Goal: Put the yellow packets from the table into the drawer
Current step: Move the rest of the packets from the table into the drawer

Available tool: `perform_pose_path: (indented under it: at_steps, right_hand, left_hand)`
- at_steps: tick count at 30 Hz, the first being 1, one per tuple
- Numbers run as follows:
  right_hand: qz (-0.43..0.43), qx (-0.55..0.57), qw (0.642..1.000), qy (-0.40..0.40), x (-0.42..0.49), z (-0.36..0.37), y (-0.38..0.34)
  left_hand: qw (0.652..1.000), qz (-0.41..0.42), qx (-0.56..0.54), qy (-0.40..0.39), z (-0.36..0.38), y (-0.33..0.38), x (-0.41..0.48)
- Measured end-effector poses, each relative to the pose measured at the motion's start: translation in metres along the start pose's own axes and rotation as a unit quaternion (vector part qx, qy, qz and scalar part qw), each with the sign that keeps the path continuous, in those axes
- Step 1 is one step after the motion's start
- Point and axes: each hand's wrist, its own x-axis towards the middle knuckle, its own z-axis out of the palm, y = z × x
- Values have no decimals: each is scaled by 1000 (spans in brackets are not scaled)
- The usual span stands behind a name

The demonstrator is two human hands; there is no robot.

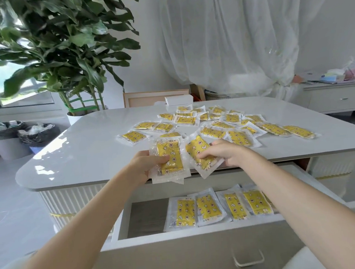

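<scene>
Several yellow packets in clear wrappers lie scattered over the far half of the white table. My left hand grips a small stack of yellow packets above the table's front edge. My right hand pinches another yellow packet, tilted, just beside that stack. Below them the white drawer stands pulled out, and several yellow packets lie in a row along its back right part. The drawer's left part shows bare grey bottom.
A white box sits at the table's far edge. A large potted plant stands behind the table's left corner, bins are on the floor at left, and a white sideboard stands at right. The drawer handle faces me.
</scene>
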Motion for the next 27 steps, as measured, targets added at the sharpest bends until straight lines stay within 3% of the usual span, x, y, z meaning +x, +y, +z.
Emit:
perform_pose_path:
  at_steps: [4,9,14,20,24,27]
  right_hand:
    - [7,25,993,-113,-28,-4,16]
    - [37,90,977,-188,-54,8,74]
    - [66,124,978,-157,-61,8,101]
    - [175,43,967,-182,-60,8,116]
    - [192,37,961,-198,-62,5,114]
    - [203,28,966,-155,-61,-1,105]
  left_hand:
    - [999,25,-4,-24,-1,-15,-21]
    - [996,41,-7,-80,0,-47,-46]
    - [994,1,-16,-109,4,-67,-64]
    - [997,-71,3,-34,0,-94,-72]
    - [994,-107,-2,-29,-17,-94,-69]
    - [991,-128,6,-26,-20,-89,-59]
